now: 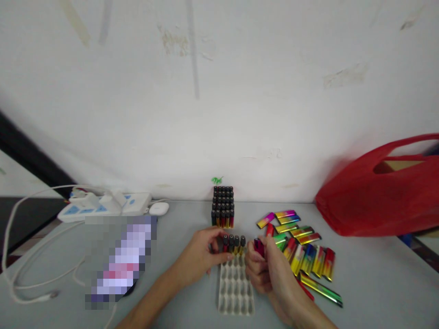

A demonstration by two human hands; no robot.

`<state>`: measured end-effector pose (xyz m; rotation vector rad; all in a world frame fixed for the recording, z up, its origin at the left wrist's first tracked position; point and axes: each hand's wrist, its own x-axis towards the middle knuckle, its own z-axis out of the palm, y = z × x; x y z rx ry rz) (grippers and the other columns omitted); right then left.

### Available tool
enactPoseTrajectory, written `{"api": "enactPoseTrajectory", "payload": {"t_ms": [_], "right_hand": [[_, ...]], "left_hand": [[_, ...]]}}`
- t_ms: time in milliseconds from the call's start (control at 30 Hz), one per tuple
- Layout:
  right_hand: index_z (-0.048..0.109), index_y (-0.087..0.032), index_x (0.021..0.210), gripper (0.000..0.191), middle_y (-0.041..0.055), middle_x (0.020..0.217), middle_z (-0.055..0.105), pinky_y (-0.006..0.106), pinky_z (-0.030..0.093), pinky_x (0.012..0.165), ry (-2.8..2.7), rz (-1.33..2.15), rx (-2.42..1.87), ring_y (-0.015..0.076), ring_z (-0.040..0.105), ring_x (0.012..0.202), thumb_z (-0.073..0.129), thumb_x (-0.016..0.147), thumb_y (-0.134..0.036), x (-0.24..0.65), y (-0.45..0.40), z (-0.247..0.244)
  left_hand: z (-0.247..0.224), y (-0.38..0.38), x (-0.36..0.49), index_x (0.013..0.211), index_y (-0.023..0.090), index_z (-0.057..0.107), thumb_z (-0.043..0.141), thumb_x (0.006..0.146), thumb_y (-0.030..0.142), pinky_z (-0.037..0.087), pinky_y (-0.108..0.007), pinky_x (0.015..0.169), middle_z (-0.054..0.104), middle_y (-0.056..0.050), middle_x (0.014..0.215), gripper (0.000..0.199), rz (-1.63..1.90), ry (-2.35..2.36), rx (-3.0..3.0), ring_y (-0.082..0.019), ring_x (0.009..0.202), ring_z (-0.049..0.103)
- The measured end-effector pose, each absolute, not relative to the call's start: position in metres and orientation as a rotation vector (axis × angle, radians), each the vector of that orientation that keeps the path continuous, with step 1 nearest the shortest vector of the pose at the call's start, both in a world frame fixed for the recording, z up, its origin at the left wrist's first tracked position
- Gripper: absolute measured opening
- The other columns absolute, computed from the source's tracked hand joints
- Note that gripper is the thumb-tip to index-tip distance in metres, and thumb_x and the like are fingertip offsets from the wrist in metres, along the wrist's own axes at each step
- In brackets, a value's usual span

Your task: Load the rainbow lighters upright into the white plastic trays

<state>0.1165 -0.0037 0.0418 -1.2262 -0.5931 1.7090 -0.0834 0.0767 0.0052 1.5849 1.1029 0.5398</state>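
Note:
My left hand (pixel 202 251) curls around the left end of a short upright row of lighters (pixel 236 245) with black tops, its thumb in front and index finger behind. They stand at the far end of a pale moulded tray (pixel 236 292); the hollows nearer me hold nothing. Just right of the row, my right hand (pixel 264 269) is closed on a magenta lighter (pixel 259 247), partly hidden by the fingers. Behind, close to the wall, a block of upright black-topped lighters (pixel 222 205) stands in tight rows. Loose shiny multicoloured lighters (pixel 308 259) lie flat to the right.
A red bag (pixel 377 196) leans at the right by the wall (pixel 219 114). On the left are a white power strip (pixel 133 203) with plugs, a white earbud case (pixel 159 209), a blurred-out phone (pixel 125 256) and a looping white cable (pixel 32 300).

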Motion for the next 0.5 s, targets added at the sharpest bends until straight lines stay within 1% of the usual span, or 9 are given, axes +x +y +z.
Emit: {"api": "enactPoseTrajectory", "payload": {"t_ms": [167,300,400,500], "right_hand": [[0.033,-0.027,0.064,0.072,-0.0136,0.055,0.019,0.026,0.002,0.047,-0.586,1.8,-1.211,0.0062,0.007,0.049,0.071,0.069,-0.087,0.12,0.0,0.043],[0.033,-0.027,0.066,0.072,-0.0135,0.056,0.02,0.026,0.002,0.047,-0.588,1.851,-1.182,0.0065,0.007,0.05,0.07,0.071,-0.089,0.12,-0.003,0.04],[0.035,-0.027,0.067,0.069,-0.013,0.057,0.022,0.026,0.002,0.047,-0.585,1.848,-1.198,0.0067,0.008,0.05,0.07,0.074,-0.085,0.12,-0.005,0.035],[0.036,-0.027,0.067,0.062,-0.0128,0.057,0.021,0.026,0.004,0.047,-0.609,1.807,-1.192,0.0072,0.008,0.05,0.068,0.079,-0.079,0.12,-0.005,0.031]], "left_hand": [[0.005,0.076,-0.084,0.114,0.012,0.081,0.092,0.076,0.038,0.044,-0.021,0.039,0.056,0.006,0.068,0.047,0.549,1.098,1.59,-0.012,0.048,0.052],[0.008,0.075,-0.083,0.117,0.013,0.081,0.091,0.076,0.037,0.043,-0.021,0.04,0.057,0.006,0.069,0.048,0.552,1.098,1.593,-0.012,0.049,0.051],[0.009,0.075,-0.083,0.119,0.014,0.082,0.091,0.077,0.039,0.042,-0.021,0.04,0.058,0.005,0.07,0.05,0.552,1.094,1.591,-0.012,0.05,0.052],[0.008,0.076,-0.083,0.116,0.013,0.082,0.093,0.076,0.04,0.043,-0.021,0.04,0.057,0.006,0.068,0.049,0.553,1.094,1.588,-0.012,0.049,0.051]]}}
